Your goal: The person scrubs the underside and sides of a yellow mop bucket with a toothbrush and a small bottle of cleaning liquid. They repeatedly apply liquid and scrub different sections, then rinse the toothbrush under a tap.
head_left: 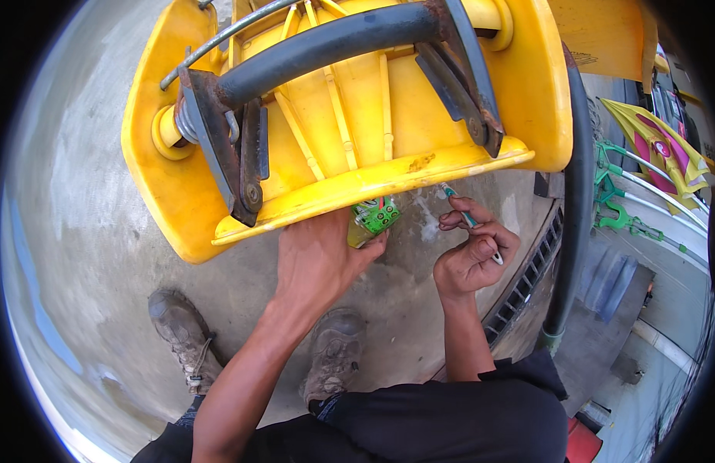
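Observation:
In front of me is a large yellow moulded plastic part (419, 108), probably a mop wringer, with a black bar (334, 48) across it on rusty metal brackets. Just under its near edge, my left hand (320, 245) is closed round a small green-labelled container (375, 216). Its lower part looks yellowish and see-through; the fingers behind it are hidden. To the right, apart from the plastic, my right hand (474, 251) pinches a slim teal-and-white toothbrush (471, 219). The brush tilts, with its head up near the yellow edge and its white end below the fingers.
Concrete floor (72, 231) lies below, whitish splashes near the brush. My boots (336, 347) stand under my arms. At right are a floor drain grate (527, 270), a thick black upright pipe (572, 255), green-and-white mop frames (623, 220) and a yellow-and-pink cloth or bag (658, 147).

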Motion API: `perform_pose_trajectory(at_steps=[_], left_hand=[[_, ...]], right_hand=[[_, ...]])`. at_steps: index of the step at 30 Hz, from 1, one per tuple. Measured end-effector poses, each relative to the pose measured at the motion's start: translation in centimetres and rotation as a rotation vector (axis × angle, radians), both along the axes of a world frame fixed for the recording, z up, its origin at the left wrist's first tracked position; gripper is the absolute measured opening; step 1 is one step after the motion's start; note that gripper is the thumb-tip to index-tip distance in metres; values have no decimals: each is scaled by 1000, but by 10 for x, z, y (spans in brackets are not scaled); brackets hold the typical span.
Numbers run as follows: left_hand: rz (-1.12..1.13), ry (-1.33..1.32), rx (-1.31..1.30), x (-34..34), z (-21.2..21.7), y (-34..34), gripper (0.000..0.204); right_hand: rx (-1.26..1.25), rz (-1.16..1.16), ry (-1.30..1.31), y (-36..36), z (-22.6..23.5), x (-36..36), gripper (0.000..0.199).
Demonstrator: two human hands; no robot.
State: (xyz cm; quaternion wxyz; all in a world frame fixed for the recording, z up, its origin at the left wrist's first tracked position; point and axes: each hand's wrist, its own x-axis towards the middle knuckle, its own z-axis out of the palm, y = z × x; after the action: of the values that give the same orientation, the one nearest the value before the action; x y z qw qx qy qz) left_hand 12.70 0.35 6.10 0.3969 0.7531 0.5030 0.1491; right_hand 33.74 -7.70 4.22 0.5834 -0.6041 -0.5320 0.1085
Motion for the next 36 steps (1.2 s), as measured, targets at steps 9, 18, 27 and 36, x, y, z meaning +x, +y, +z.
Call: perform_pose_trajectory(at_steps=[9, 18, 27, 36], left_hand=[[-30, 121, 90, 1, 13, 6, 69], [-11, 121, 52, 1, 15, 7, 72], [-28, 100, -5, -4, 19, 7, 71], [3, 102, 47, 1, 17, 4, 70]], right_hand=[[27, 26, -122, -3, -6, 16, 42], [30, 12, -99, -4, -16, 6, 39], [-115, -97, 146, 22, 22, -14, 37], [-20, -25, 247, 22, 23, -12, 30]])
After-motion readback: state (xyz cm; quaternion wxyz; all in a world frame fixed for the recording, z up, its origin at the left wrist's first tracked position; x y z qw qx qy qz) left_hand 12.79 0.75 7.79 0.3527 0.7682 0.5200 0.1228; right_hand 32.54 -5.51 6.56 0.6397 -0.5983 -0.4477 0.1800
